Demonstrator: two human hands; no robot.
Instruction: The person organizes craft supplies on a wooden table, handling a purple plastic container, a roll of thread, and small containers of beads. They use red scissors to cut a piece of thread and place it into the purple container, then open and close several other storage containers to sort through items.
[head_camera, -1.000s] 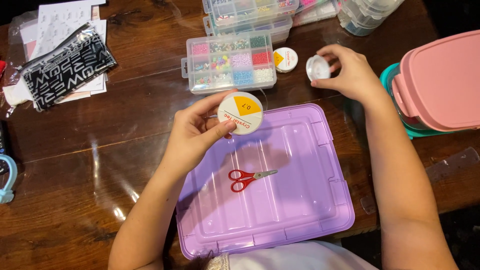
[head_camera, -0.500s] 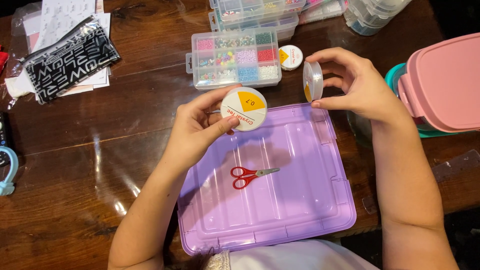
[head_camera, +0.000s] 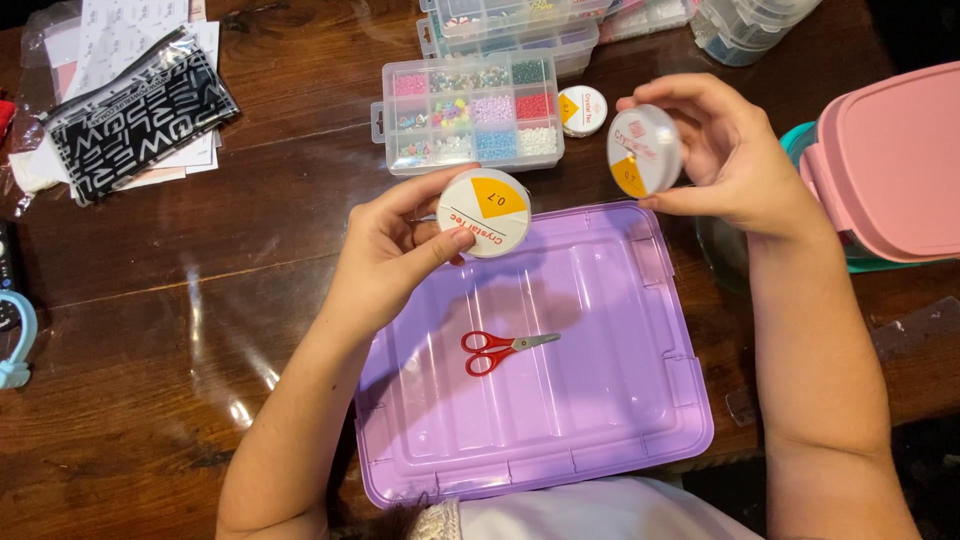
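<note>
Round white cord spool with an orange wedge label (head_camera: 484, 212) lies face-up, pinched by left hand (head_camera: 392, 255); right hand (head_camera: 735, 160) grips a second white spool (head_camera: 643, 151) tilted, its face toward nine o'clock.

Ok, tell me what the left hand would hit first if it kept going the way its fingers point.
The left hand, holding a white spool, points up and to the right. Carried straight on, it would probably meet the clear bead organizer first, though height above the wooden table is unclear.
</note>
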